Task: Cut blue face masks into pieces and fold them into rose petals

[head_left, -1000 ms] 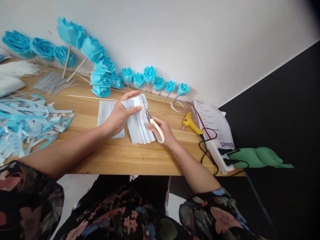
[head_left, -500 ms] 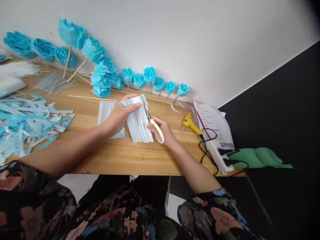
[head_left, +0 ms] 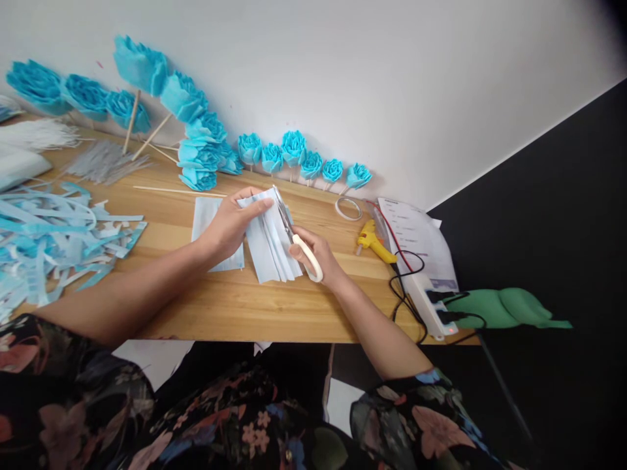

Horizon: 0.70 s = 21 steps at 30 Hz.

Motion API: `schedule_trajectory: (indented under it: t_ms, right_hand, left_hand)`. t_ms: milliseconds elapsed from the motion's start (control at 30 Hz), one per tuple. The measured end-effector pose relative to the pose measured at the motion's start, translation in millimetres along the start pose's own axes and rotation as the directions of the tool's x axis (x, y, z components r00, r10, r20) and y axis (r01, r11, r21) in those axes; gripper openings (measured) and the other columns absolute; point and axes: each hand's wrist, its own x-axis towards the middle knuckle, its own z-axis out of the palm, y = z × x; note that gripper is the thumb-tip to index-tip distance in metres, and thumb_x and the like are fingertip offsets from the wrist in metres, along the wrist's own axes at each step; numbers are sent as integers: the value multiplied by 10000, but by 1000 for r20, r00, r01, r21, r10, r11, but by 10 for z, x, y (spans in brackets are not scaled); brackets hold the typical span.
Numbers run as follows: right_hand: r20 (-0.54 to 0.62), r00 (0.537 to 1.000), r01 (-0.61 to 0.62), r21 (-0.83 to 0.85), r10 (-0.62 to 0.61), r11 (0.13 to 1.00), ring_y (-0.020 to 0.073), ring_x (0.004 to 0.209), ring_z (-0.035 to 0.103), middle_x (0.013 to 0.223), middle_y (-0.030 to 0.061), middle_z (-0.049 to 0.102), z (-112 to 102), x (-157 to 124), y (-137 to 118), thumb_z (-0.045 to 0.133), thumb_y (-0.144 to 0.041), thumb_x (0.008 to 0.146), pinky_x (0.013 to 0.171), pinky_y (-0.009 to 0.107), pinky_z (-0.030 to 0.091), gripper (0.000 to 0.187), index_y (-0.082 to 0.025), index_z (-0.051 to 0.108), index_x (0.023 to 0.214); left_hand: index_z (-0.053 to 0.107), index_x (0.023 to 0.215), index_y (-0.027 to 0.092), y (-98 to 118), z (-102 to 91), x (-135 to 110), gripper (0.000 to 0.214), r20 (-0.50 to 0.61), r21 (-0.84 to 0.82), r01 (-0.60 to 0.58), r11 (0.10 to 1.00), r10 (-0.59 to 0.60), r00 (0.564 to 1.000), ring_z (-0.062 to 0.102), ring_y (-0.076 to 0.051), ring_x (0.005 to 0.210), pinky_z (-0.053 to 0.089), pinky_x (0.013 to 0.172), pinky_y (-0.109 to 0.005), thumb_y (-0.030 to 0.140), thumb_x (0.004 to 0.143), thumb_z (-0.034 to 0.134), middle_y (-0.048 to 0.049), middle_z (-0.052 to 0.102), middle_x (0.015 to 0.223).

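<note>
A pale blue pleated face mask (head_left: 270, 245) is pinched at its upper part between the thumb and fingers of my left hand (head_left: 234, 222). My right hand (head_left: 324, 256) grips white-handled scissors (head_left: 309, 260), with its fingers in the loops. The blades lie along the right edge of the mask and point up toward my left fingertips. A narrow strip of the edge shows just right of the blades. Another pale blue mask (head_left: 203, 214) lies flat on the table, partly under my left hand and wrist.
Blue strips (head_left: 63, 228) are heaped at left, with grey wire-like pieces (head_left: 105, 162) behind. Several blue fabric flowers (head_left: 294, 149) on sticks line the wall. At right are a tape roll (head_left: 349, 209), a yellow glue gun (head_left: 375, 241), cables and a power strip (head_left: 426, 303).
The scissors have closed further along the mask's right edge, and their tips now reach its top. The mask has tilted slightly, and my left hand has shifted a little left.
</note>
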Motion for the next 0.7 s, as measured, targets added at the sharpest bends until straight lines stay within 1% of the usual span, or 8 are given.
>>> schedule_trajectory:
  t_ms: [100, 167, 233, 333, 433, 567, 700]
  right_hand:
    - [-12, 1000, -1, 37, 1, 999, 238, 959, 607, 998, 74, 677, 1, 4, 8, 646, -800, 743, 823, 357, 517, 766, -163, 690, 1167]
    - [-13, 1000, -10, 57, 11, 998, 231, 933, 604, 962, 69, 667, 2, 2, 11, 664, -790, 734, 789, 343, 512, 755, -165, 693, 1157]
    - [-10, 999, -33, 78, 34, 996, 215, 870, 595, 890, 56, 645, 5, -2, 12, 674, -784, 729, 718, 318, 499, 751, -166, 688, 1156]
    - [-11, 998, -63, 110, 64, 992, 171, 746, 555, 780, 25, 592, 12, -7, 13, 689, -773, 721, 600, 270, 448, 743, -170, 680, 1155]
    - [-8, 996, -85, 152, 87, 985, 125, 646, 506, 711, -4, 542, 19, -11, 13, 708, -758, 714, 531, 237, 402, 740, -167, 673, 1159]
    - [-2, 995, -94, 190, 96, 977, 95, 567, 460, 665, -30, 515, 27, -9, 24, 722, -748, 708, 483, 223, 377, 764, -170, 658, 1204]
    - [2, 996, -87, 191, 89, 978, 88, 536, 445, 654, -36, 516, 33, 0, 41, 714, -739, 727, 468, 226, 379, 777, -171, 648, 1254]
  left_hand:
    - [581, 794, 183, 4, 0, -9, 365, 15, 11, 0, 1000, 0, 1000, 649, -167, 634, 528, 606, -285, 405, 672, 844, -3, 688, 733]
    - [587, 797, 184, -2, -3, -14, 356, 36, 6, 11, 1000, -11, 999, 657, -175, 636, 535, 611, -294, 404, 680, 841, -7, 695, 729]
    - [599, 796, 180, -10, -5, -19, 351, 54, -2, 20, 1000, -20, 998, 656, -172, 631, 533, 608, -289, 397, 677, 850, -10, 701, 726]
    - [610, 772, 172, -16, -3, -24, 357, 63, -2, 26, 1000, -26, 998, 631, -153, 591, 508, 575, -266, 386, 658, 872, -4, 690, 695]
    - [613, 750, 166, -19, -1, -22, 367, 66, 2, 35, 999, -35, 997, 621, -149, 576, 499, 561, -263, 387, 642, 885, -5, 682, 677]
    - [621, 761, 163, -41, -9, -11, 370, 70, 3, 41, 999, -41, 997, 628, -150, 583, 502, 564, -262, 381, 637, 893, -11, 692, 687]
    - [618, 752, 162, -62, -13, -10, 371, 84, 13, 50, 999, -51, 995, 616, -139, 569, 486, 547, -250, 382, 641, 895, -7, 686, 681]
